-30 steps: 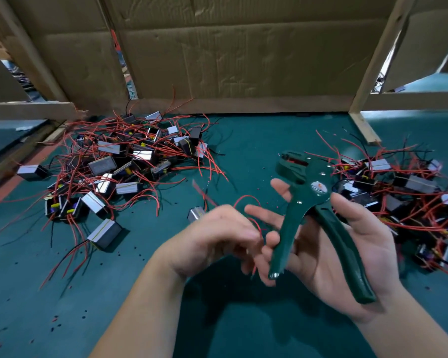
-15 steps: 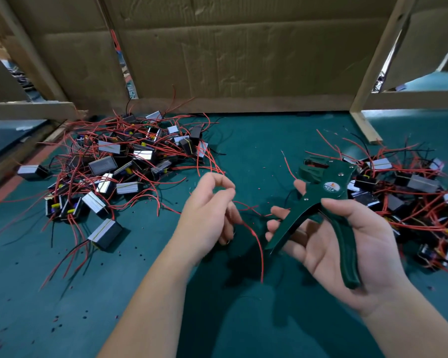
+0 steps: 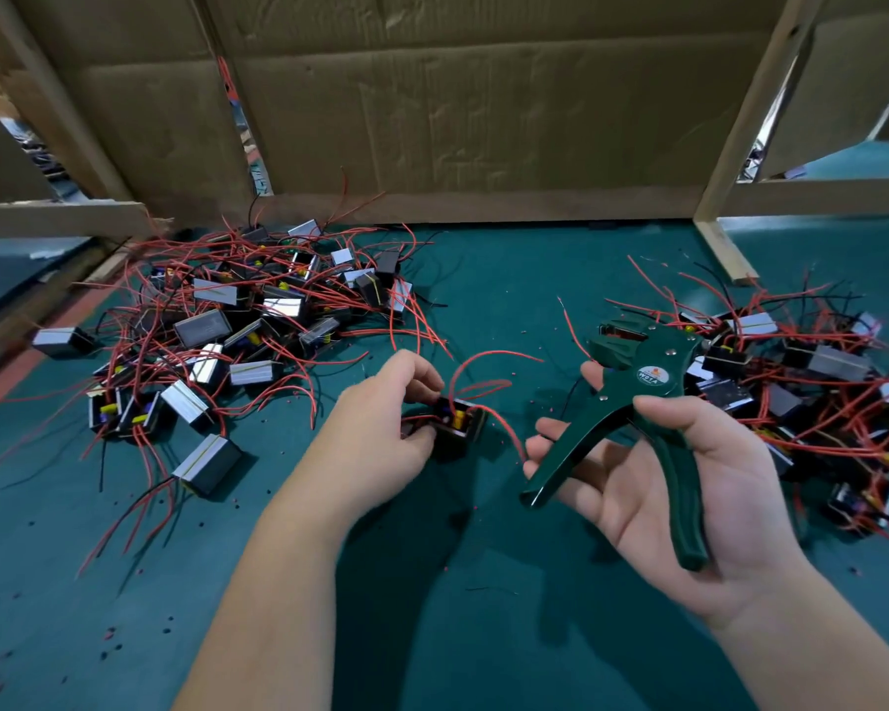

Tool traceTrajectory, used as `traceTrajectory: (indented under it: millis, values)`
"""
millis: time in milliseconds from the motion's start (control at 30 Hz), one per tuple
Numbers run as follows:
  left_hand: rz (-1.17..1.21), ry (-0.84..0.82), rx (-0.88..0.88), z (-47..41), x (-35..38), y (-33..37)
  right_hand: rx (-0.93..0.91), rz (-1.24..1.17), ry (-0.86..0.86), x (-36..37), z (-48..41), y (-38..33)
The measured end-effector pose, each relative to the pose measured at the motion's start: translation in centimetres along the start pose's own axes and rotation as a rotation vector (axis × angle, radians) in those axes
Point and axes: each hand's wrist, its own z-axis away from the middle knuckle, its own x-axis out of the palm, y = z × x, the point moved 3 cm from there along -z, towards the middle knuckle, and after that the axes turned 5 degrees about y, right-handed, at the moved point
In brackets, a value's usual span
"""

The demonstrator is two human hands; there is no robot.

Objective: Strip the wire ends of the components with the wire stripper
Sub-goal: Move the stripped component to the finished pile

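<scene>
My left hand (image 3: 381, 428) grips a small black box component (image 3: 455, 425) with yellow parts inside, low over the green mat. Its red wires (image 3: 488, 361) curl up and to the right. My right hand (image 3: 673, 484) holds the dark green wire stripper (image 3: 637, 397) with its handles spread apart and its jaws pointing up and away. The stripper's jaws are apart from the component's wires. A pile of similar components with red wires (image 3: 237, 331) lies at the left, and a second pile (image 3: 801, 382) lies at the right behind the stripper.
The green mat (image 3: 483, 582) is speckled with small bits of red and black insulation. Cardboard walls (image 3: 458, 110) and wooden frame posts (image 3: 740, 146) close off the back. One lone component (image 3: 62, 341) lies at the far left by the mat's edge.
My left hand has moved forward and down and taken hold of a black component on the mat. My right hand with the stripper has stayed in nearly the same place.
</scene>
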Motion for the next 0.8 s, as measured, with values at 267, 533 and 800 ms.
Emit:
traceTrajectory:
  millis: [267,533,800]
  values:
    - [-0.127,-0.004,0.054,-0.1,0.5,0.1,-0.006,0.024,-0.016,-0.1,0.0,0.2]
    - [-0.373,0.147,0.195,0.2,1.8,1.8,0.028,0.028,-0.009,-0.1,0.1,0.3]
    - [-0.119,0.244,0.195,0.2,0.7,2.1,-0.093,0.036,-0.016,0.0,0.2,-0.3]
